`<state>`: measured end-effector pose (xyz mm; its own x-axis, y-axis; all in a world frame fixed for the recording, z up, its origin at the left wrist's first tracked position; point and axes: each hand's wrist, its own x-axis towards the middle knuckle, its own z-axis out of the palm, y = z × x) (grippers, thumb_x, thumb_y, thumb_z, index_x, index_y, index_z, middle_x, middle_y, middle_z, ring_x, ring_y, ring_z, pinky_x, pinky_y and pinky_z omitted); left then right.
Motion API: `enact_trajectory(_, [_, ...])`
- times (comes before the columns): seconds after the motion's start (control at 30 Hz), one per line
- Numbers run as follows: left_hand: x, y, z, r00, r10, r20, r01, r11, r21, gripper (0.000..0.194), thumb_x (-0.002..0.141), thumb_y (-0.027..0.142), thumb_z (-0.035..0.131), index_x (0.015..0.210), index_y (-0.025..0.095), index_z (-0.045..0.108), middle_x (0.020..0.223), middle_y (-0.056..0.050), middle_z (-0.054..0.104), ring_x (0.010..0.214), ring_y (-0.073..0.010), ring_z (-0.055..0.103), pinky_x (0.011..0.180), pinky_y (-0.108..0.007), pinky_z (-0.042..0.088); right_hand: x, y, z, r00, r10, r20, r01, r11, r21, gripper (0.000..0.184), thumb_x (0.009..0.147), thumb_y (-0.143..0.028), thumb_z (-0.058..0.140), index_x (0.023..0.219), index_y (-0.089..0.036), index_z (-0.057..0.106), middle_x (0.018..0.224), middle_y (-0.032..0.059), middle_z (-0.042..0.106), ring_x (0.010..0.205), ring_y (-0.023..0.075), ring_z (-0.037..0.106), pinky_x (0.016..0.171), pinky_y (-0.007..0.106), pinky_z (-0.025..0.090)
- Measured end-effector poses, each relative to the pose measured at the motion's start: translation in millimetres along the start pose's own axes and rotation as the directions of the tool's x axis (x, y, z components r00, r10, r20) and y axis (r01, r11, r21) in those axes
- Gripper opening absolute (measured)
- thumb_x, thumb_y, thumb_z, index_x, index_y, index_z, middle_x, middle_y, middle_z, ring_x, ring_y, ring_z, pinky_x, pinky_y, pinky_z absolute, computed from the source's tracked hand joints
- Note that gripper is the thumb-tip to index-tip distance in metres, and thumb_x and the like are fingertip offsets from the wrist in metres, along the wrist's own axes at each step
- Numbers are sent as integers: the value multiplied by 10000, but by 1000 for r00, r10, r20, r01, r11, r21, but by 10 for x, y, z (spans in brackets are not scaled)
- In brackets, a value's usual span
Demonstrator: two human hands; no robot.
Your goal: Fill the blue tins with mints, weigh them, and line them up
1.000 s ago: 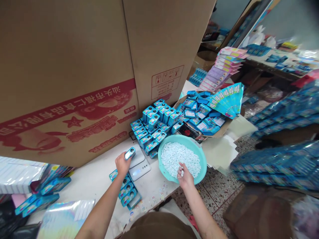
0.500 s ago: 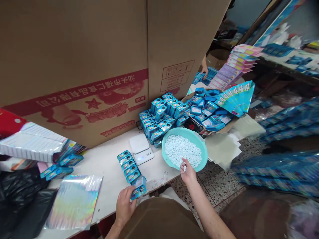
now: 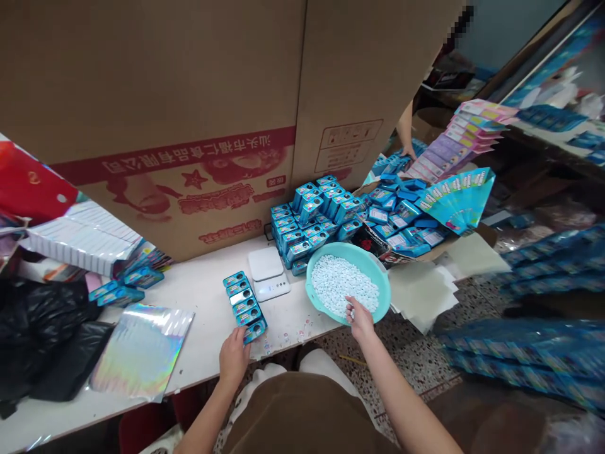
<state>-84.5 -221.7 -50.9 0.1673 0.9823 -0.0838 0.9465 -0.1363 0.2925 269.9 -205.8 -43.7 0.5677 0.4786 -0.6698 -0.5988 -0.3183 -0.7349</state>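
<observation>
My left hand [image 3: 235,354] grasps the blue tin [image 3: 256,331] at row's [image 3: 244,301] near end, on counter [image 3: 201,350] | right hand [image 3: 360,317] curls over white pellets [image 3: 343,280], its hold I cannot tell | better I align tin gently

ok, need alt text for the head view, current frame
A person's left hand touches the near end of a row of blue boxes on a table, while the right hand is at a teal basin of white pellets. A scale sits between row and basin; stacked boxes and a big carton stand behind.
</observation>
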Motion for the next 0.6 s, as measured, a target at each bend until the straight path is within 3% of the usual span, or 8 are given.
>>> enact_trajectory(0.13, [21, 107, -78, 998, -54, -44, 60, 989, 134, 373, 767, 142, 483, 1135, 168, 537, 1097, -112, 591, 1035, -255, 527, 866, -387, 420, 256, -39, 31, 1000, 1, 12, 1, 990, -142, 221, 563, -292, 709, 673, -124, 618, 461, -73, 493, 382, 37, 379, 348, 147, 241])
enact_trajectory(0.27, [121, 252, -19, 989, 15, -146, 9, 987, 159, 523, 814, 317, 510, 1303, 146, 441, 1349, -162, 454, 1286, -304, 352, 1013, -448, 325, 403, -10, -1, 999, 15, 43, -3, 967, -254, 202, 551, -282, 713, 629, -127, 610, 466, -56, 521, 398, 55, 414, 365, 165, 276])
enact_trajectory(0.37, [277, 338, 148, 993, 74, -94, -58, 984, 168, 569, 864, 366, 419, 1388, 157, 345, 1452, -129, 358, 1370, -279, 241, 1086, -464, 227, 458, 16, -38, 997, 22, 74, 2, 948, -317, 213, 555, -301, 707, 644, -124, 628, 480, -48, 534, 411, 62, 422, 379, 176, 294])
enact_trajectory(0.47, [393, 387, 307, 996, 56, -65, -43, 981, 190, 589, 878, 374, 377, 1405, 121, 313, 1473, -141, 315, 1379, -281, 229, 1105, -488, 180, 492, 8, -50, 994, 16, 112, 26, 929, -369, 236, 564, -328, 692, 676, -125, 649, 486, -53, 528, 409, 63, 404, 382, 181, 280])
enact_trajectory(0.6, [407, 414, 334, 995, 71, -76, -58, 984, 168, 711, 843, 504, 415, 1423, 119, 271, 1488, -164, 270, 1394, -296, 180, 1112, -514, 154, 525, -55, -51, 981, -11, 193, 96, 892, -441, 208, 581, -340, 667, 673, -153, 667, 540, -36, 571, 460, 90, 451, 422, 196, 318])
